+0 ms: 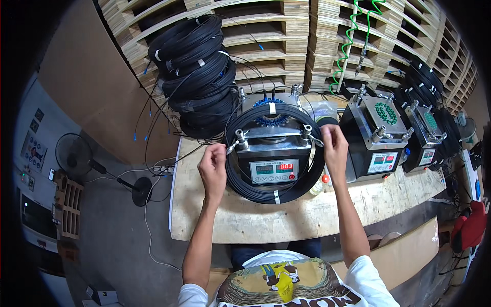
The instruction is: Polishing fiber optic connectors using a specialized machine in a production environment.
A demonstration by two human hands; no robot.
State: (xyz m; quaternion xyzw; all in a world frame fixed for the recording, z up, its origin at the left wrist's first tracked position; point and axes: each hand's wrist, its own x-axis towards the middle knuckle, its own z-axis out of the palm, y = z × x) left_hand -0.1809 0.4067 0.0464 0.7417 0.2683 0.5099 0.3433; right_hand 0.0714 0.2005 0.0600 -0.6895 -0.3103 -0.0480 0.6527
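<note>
A black polishing machine [250,174] with a red-lit control panel stands in front of me on the bench. A coil of black cable [235,187], bound with white ties, rings its front. Blue-tipped connectors [268,120] sit in a circle on its top plate. My left hand [212,166] is closed, its fingertips at the metal clamp lever [232,147] on the front left corner post. My right hand [332,143] pinches at the clamp lever [316,141] on the front right corner. Fingers partly hide both lever ends.
A tall stack of black cable coils [192,77] stands to the left, loose blue-tipped ends hanging. Two similar machines [376,128] are on the right. A small bottle with an orange cap [325,179] stands near my right wrist. Green coiled air hose [340,56] hangs before wooden pallets [255,33].
</note>
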